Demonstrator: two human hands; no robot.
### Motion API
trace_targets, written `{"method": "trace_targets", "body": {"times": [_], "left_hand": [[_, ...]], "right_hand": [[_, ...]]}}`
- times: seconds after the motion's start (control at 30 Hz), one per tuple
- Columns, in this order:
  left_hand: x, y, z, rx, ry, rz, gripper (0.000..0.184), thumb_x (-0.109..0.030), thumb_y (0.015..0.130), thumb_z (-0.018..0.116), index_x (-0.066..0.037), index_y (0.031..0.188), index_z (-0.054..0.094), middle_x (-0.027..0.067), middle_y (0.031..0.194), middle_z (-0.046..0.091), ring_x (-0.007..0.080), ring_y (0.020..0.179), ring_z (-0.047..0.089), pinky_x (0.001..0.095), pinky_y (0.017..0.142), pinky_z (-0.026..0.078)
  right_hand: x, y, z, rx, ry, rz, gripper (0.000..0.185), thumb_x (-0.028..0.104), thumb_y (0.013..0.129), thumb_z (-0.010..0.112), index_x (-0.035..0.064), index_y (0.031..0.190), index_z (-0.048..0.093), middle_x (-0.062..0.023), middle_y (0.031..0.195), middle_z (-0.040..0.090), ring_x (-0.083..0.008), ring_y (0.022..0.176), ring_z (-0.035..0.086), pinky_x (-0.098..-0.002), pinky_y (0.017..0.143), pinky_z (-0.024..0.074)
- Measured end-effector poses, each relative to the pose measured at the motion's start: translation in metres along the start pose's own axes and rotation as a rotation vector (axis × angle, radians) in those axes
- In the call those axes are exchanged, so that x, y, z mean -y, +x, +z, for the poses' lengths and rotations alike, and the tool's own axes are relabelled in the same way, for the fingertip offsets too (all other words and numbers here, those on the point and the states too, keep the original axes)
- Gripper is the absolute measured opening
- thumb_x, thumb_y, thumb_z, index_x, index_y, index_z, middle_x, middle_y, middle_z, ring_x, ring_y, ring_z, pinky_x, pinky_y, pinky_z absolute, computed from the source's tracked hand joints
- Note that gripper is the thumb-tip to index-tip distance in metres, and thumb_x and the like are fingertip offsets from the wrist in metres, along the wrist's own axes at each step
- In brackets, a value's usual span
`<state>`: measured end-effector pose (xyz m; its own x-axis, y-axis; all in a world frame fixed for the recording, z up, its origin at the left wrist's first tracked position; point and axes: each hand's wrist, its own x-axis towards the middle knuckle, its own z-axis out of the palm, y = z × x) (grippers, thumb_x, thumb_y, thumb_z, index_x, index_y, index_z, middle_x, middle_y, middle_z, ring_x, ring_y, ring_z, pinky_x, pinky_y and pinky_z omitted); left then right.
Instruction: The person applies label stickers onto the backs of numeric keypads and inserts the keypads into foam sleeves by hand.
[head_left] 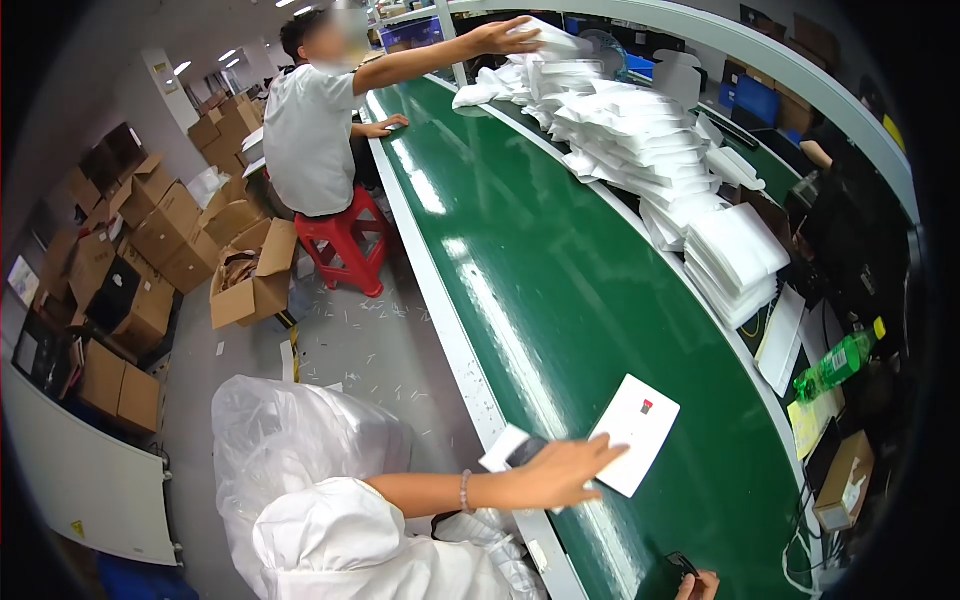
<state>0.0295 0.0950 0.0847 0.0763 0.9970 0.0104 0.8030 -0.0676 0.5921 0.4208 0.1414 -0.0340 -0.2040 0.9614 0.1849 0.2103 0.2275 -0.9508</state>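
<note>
My left hand (pixel 560 472), with a beaded bracelet at the wrist, reaches over the green work surface (pixel 560 330). Its fingers are apart and somewhat blurred, over the lower left edge of a flat white box (pixel 645 425) with a small red mark. Partly behind this hand, a white and dark item (pixel 512 450) lies at the table's near edge. At the bottom of the view, my right hand (pixel 702 586) is cut off by the frame; its fingertips pinch a small black object (pixel 682 564), whose exact kind I cannot make out.
Stacked white packets (pixel 640 140) line the far side. A co-worker (pixel 310 140) on a red stool (pixel 350 240) holds a white packet. At right are a green bottle (pixel 835 365) and a tissue box (pixel 845 480). Cartons (pixel 255 275) and a plastic bag (pixel 290 430) are at left.
</note>
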Motion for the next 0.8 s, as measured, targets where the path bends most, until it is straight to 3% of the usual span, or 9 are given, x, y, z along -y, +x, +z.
{"method": "trace_targets", "body": {"times": [0.1,0.17,0.33,0.4,0.43,0.5,0.53,0.67,0.8], "left_hand": [[0.008,0.008,-0.011,-0.065,0.123,-0.149,0.065,-0.025,0.076,0.070,0.002,0.126,0.038,0.0168,0.095,0.049,0.0313,0.069,0.060,0.0363,0.061,0.050],[0.034,0.017,-0.006,-0.126,0.235,-0.198,0.073,-0.041,0.080,0.066,0.001,0.130,0.034,0.0158,0.099,0.051,0.0302,0.066,0.060,0.0364,0.057,0.049],[0.061,0.037,-0.004,0.017,0.161,-0.126,0.078,-0.048,0.079,0.066,0.010,0.122,0.037,0.0183,0.084,0.057,0.0336,0.066,0.061,0.0388,0.056,0.050],[0.058,0.038,-0.006,0.020,0.158,-0.154,0.079,-0.048,0.078,0.066,0.011,0.121,0.036,0.0184,0.082,0.058,0.0341,0.065,0.061,0.0389,0.056,0.050],[0.054,0.038,-0.005,0.020,0.151,-0.179,0.081,-0.049,0.077,0.066,0.012,0.121,0.036,0.0186,0.080,0.059,0.0345,0.064,0.061,0.0389,0.055,0.049],[0.040,0.040,0.003,0.060,0.120,-0.209,0.084,-0.050,0.076,0.067,0.014,0.120,0.035,0.0188,0.076,0.060,0.0353,0.062,0.061,0.0390,0.054,0.049],[0.032,0.039,0.003,0.066,0.105,-0.235,0.086,-0.050,0.077,0.067,0.015,0.121,0.033,0.0197,0.075,0.061,0.0356,0.061,0.061,0.0392,0.054,0.049],[0.018,0.034,0.019,0.120,0.140,-0.132,0.093,-0.049,0.076,0.068,0.015,0.128,0.025,0.0196,0.069,0.062,0.0329,0.054,0.061,0.0367,0.049,0.048],[-0.016,0.037,0.038,0.175,0.112,-0.105,0.091,-0.046,0.074,0.072,0.008,0.133,0.027,0.0171,0.072,0.064,0.0308,0.055,0.061,0.0331,0.051,0.047]], "right_hand": [[0.012,-0.003,-0.002,-0.053,-0.065,0.162,0.013,0.012,0.086,0.061,0.0012,0.093,0.060,-0.0097,0.085,0.060,-0.0202,0.078,0.054,-0.0294,0.076,0.0450],[0.025,0.001,0.004,-0.090,-0.125,0.324,0.014,0.013,0.087,0.060,0.0013,0.094,0.060,-0.0095,0.085,0.060,-0.0198,0.078,0.054,-0.0291,0.076,0.0449],[0.038,0.013,-0.002,-0.012,-0.102,0.484,0.015,0.015,0.088,0.060,0.0010,0.094,0.059,-0.0095,0.083,0.060,-0.0188,0.077,0.054,-0.0290,0.075,0.0452],[0.035,0.014,-0.002,0.004,-0.091,0.508,0.019,0.017,0.089,0.060,0.0001,0.097,0.059,-0.0107,0.091,0.060,-0.0210,0.080,0.053,-0.0312,0.078,0.0447],[0.035,0.016,-0.002,0.006,-0.098,0.510,0.019,0.017,0.089,0.060,0.0001,0.097,0.059,-0.0107,0.091,0.060,-0.0210,0.080,0.053,-0.0312,0.078,0.0447],[0.040,0.016,0.002,-0.006,-0.159,0.296,0.010,0.007,0.084,0.055,0.0038,0.093,0.052,-0.0078,0.091,0.053,-0.0170,0.079,0.051,-0.0295,0.072,0.0469],[0.047,0.019,0.027,-0.181,-0.071,0.114,0.006,0.007,0.085,0.057,0.0034,0.084,0.052,-0.0042,0.082,0.051,-0.0129,0.073,0.048,-0.0241,0.069,0.0448],[0.083,0.019,0.037,-0.257,0.078,0.291,0.007,0.007,0.085,0.059,0.0019,0.086,0.054,-0.0025,0.082,0.051,-0.0105,0.070,0.046,-0.0208,0.067,0.0424],[0.098,0.029,0.046,-0.219,0.066,0.247,0.006,0.003,0.083,0.060,0.0005,0.085,0.055,-0.0014,0.076,0.052,-0.0094,0.065,0.046,-0.0199,0.065,0.0421]]}}
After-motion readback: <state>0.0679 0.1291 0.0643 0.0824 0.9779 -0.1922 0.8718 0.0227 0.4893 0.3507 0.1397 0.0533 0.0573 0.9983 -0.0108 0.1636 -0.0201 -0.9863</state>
